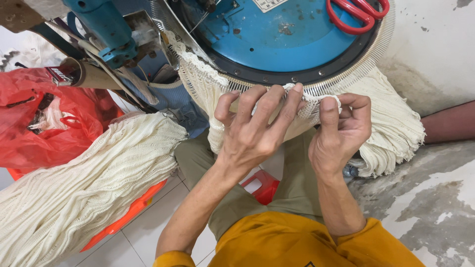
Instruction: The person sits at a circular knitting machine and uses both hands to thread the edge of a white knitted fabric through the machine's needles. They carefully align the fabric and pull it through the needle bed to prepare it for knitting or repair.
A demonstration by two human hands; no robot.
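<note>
My left hand (252, 131) rests on a piece of white knit cloth (309, 106). Its fingers are spread out and bent, and the tips press the cloth against the ring of thin metal pins (346, 74) at the edge of a big round blue machine (282, 34). My right hand (341, 131) is just beside it. Its thumb and first finger are closed tight, pinching the top edge of the same cloth right at the pins. More white knit hangs down from the ring on both sides of my hands. Red scissors (354, 15) lie on top of the blue machine. A big pile of white knit pieces (84, 183) lies on my left, near a red plastic bag (44, 118). A red stool (262, 185) shows under my legs.
</note>
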